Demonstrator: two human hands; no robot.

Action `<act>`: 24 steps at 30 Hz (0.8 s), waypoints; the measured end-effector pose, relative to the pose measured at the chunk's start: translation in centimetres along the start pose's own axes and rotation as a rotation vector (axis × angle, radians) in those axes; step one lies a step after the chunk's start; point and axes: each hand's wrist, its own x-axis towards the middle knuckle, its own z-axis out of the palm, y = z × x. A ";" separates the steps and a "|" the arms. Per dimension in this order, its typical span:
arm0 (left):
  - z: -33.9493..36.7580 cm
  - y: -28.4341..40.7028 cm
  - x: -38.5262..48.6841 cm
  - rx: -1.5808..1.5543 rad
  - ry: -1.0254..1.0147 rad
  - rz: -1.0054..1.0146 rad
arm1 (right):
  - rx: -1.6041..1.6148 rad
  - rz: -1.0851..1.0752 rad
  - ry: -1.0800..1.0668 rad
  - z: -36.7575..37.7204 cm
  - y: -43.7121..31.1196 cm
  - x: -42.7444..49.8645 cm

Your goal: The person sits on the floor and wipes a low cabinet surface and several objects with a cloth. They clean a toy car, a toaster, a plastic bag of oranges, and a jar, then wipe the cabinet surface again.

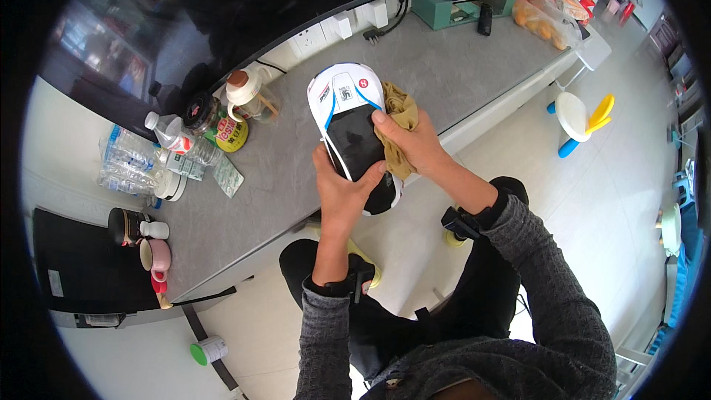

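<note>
A white toy car [355, 133] with blue stripes, a dark glossy panel and printed marks is held up over the front edge of the grey countertop [278, 178]. My left hand [344, 191] grips its lower left side, thumb across the dark panel. My right hand [416, 141] holds a crumpled tan cloth [401, 103] against the car's right side, with the thumb on the panel's edge. The car's underside and the fingers beneath it are hidden.
On the left stand a lidded pitcher [247, 94], a yellow-labelled jar [230, 130], plastic bottles [186, 139] and a pink mug [155, 258]. Farther right are a green box [439, 8], a dark remote [485, 19] and bagged oranges [541, 25]. A child's chair [572, 116] stands on the floor.
</note>
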 end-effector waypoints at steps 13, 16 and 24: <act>-1.3 0.2 -0.6 0.249 -0.096 -0.067 | -0.585 -0.655 0.019 -2.3 -2.4 0.3; -0.8 0.1 -1.1 0.404 -0.129 0.016 | -0.879 -0.792 -0.096 -1.5 -3.2 0.1; -1.2 1.3 -1.6 0.587 -0.225 0.056 | -0.608 -0.615 0.105 -2.8 -1.6 1.4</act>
